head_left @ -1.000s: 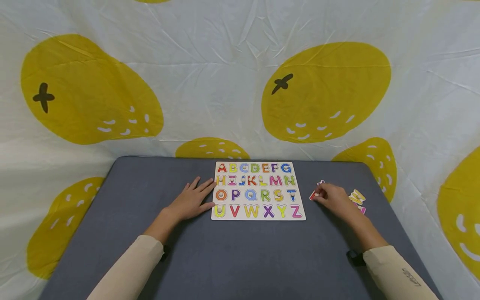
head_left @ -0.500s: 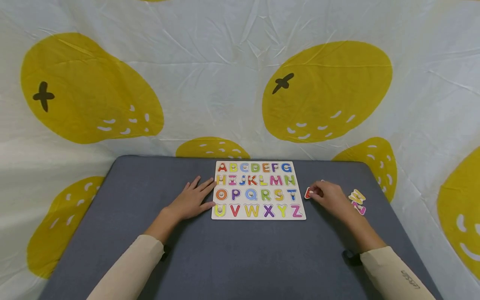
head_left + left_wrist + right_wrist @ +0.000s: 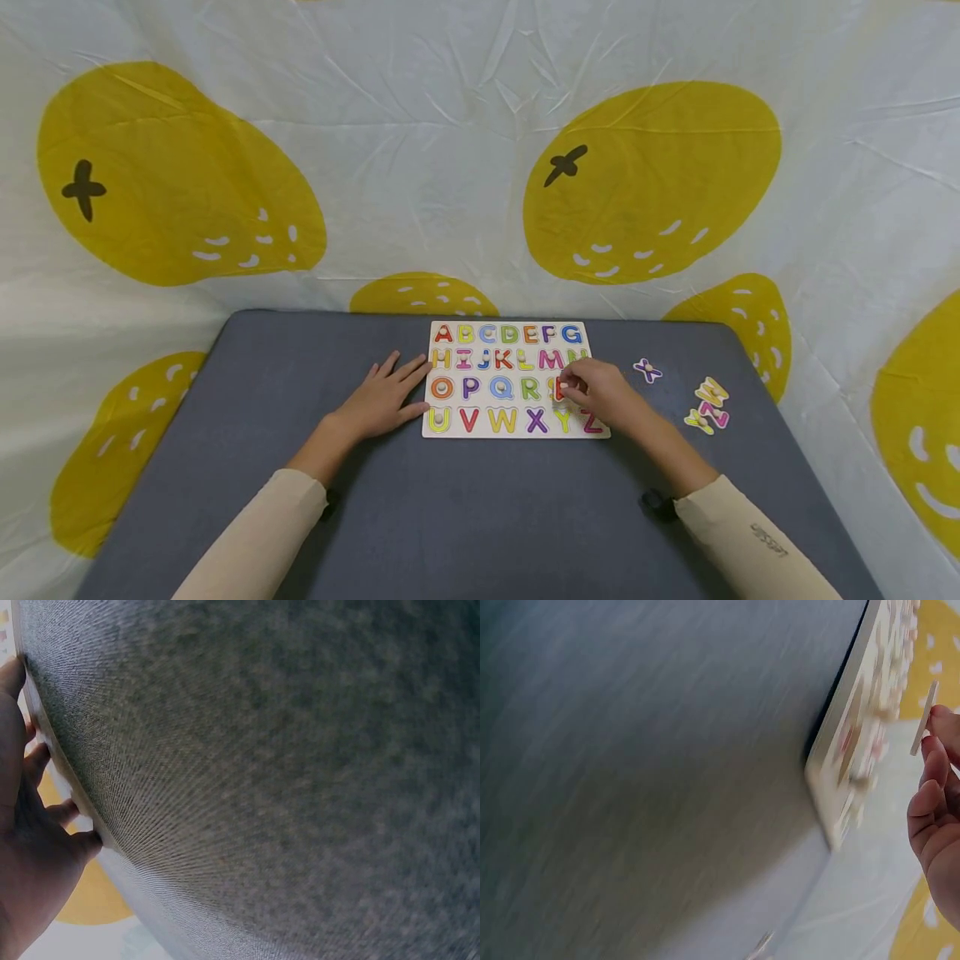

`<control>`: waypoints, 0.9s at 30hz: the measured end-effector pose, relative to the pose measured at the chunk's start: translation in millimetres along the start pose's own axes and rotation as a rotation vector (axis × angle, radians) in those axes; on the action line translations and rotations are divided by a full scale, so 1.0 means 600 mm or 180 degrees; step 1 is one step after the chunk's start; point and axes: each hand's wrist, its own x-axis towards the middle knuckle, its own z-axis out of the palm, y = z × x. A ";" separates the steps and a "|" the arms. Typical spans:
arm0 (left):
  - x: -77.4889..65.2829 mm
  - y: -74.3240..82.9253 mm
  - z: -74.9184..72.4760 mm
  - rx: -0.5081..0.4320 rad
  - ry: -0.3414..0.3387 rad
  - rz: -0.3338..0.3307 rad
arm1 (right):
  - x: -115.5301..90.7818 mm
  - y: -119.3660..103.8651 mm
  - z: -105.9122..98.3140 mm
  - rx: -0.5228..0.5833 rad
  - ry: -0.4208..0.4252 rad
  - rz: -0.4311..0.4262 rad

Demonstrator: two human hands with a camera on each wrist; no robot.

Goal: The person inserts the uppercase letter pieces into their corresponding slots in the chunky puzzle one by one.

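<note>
A wooden alphabet puzzle board [image 3: 480,423] lies on the grey table with colourful letters in rows. My left hand [image 3: 381,398] rests flat on the table, fingers spread, fingertips and thumb touching the board's left edge. Over the right part of the board, my right hand [image 3: 603,392] pinches a red letter piece [image 3: 558,389] between thumb and fingers. In the right wrist view that letter piece [image 3: 925,720] appears edge-on, raised above the board [image 3: 840,750]. Which letter it is cannot be made out. The hand hides part of the board's right side.
To the right of the board lie a purple X piece [image 3: 647,371], a yellow W piece [image 3: 711,391], a pink Z piece [image 3: 713,414] and a yellow Y piece [image 3: 698,422]. A white cloth with yellow fruit prints [image 3: 435,200] hangs behind the table [image 3: 465,517].
My right hand has moved left from beside the loose pieces to over the board, carrying the red letter piece. The X and Y pieces are now uncovered. My left hand stays put.
</note>
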 end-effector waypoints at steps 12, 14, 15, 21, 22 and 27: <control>-0.001 0.002 -0.003 -0.0003 0.0021 0.0002 | 0.056 -0.079 0.053 0.0161 -0.0407 -0.0112; -0.001 0.003 -0.004 -0.0006 0.0014 0.0001 | 0.064 -0.092 0.060 0.0156 -0.0476 -0.0191; -0.001 0.003 -0.004 -0.0006 0.0013 0.0001 | 0.067 -0.098 0.064 0.0162 -0.0506 -0.0246; -0.001 0.004 -0.003 -0.0006 0.0011 0.0004 | 0.084 -0.124 0.088 0.0129 -0.0603 -0.0617; -0.001 0.004 -0.003 -0.0002 0.0006 -0.0004 | 0.086 -0.127 0.092 0.0113 -0.0616 -0.0649; 0.000 0.003 -0.002 0.0024 -0.0009 -0.0037 | 0.097 -0.138 0.111 0.0068 -0.0726 -0.0766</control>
